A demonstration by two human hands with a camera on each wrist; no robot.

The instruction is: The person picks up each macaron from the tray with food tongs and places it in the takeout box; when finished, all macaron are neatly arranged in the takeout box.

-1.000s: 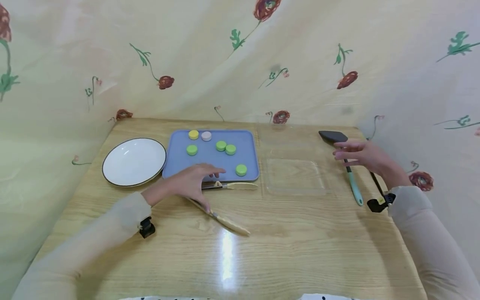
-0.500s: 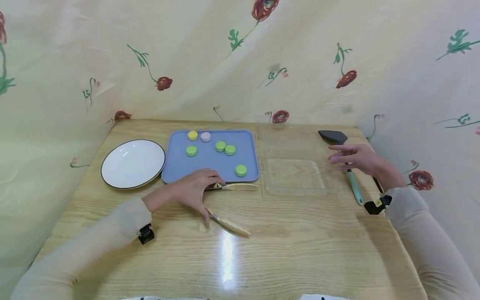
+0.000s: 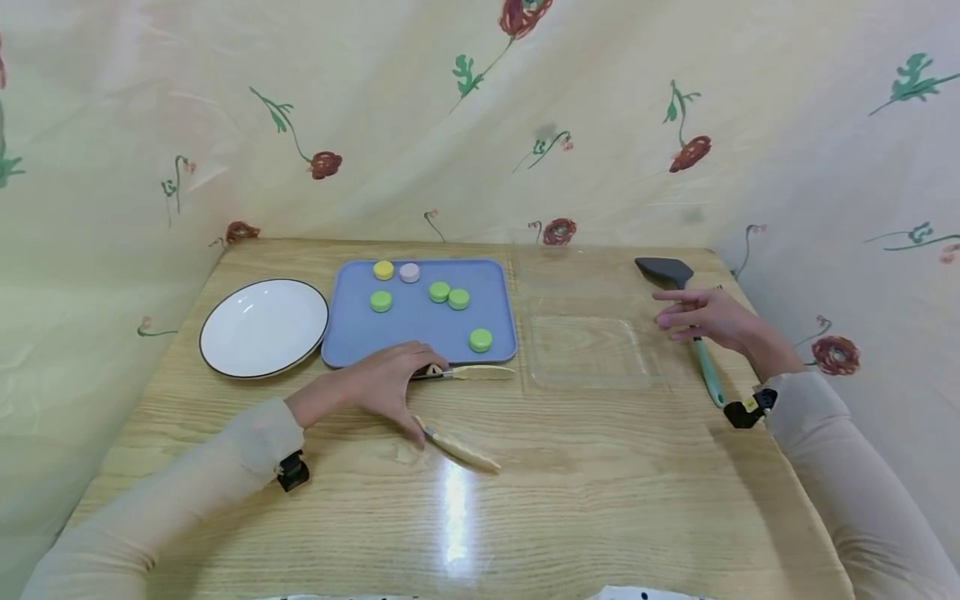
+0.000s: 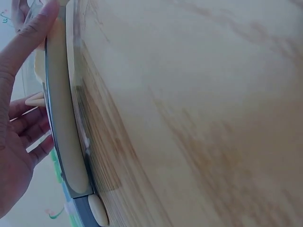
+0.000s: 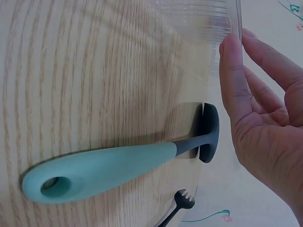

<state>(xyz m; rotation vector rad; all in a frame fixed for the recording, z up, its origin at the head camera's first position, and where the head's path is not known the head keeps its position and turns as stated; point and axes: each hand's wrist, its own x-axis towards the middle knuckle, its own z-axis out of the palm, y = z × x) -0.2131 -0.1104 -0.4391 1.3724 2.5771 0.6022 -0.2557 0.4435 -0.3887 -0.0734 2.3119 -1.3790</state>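
Cream-and-black tongs [image 3: 465, 454] lie on the table in front of the blue tray, their two arms spread in a V. My left hand [image 3: 382, 387] arches over them, thumb at the near arm and fingers at the far one; the hand hides where the arms meet. In the left wrist view, the thumb touches the near arm of the tongs [image 4: 66, 109]. My right hand [image 3: 708, 317] is at the right edge of a clear plastic box [image 3: 588, 385]. Seen from the right wrist, thumb and fingers stand on both sides of the box's edge [image 5: 203, 19].
The blue tray [image 3: 352, 342] bears several green macarons [image 3: 481, 339], a yellow macaron [image 3: 383, 269] and a pale one [image 3: 409, 272]. A white dark-rimmed plate [image 3: 262, 329] stands left. Below my right hand lies a turner with a mint handle [image 5: 99, 172]; a black fork [image 5: 182, 201] lies beside it.
My right hand has moved slightly left, to the edge of the clear box. The left hand has shifted a little over the tongs, which lie as before.
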